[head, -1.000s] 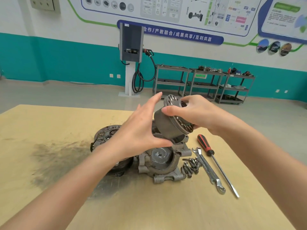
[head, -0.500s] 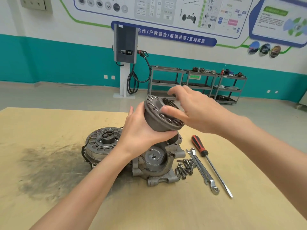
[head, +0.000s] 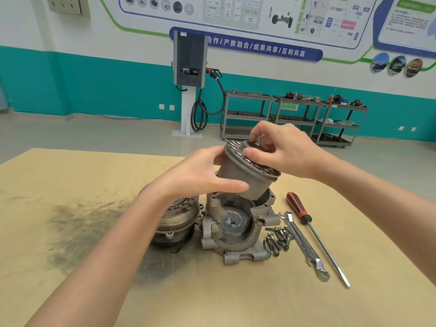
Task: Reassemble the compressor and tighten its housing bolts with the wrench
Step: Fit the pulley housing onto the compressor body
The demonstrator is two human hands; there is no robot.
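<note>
On the wooden table [head: 70,185] the job looks barely begun — both the left hand [head: 200,175] and right hand [head: 283,152] grip the metal cylinder [head: 245,178], tilted above the open housing [head: 236,232], while bolts [head: 276,239] and wrench [head: 304,246] lie unused beside it.

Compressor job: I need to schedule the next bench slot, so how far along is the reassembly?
Early. Done: the housing sits open on the table, beside the pulley unit. In hand: both hands, left and right, hold the cylinder block tilted over the housing opening, not seated. Left: seat it, close up, fit the loose bolts, tighten with the wrench, which lies untouched.
</note>
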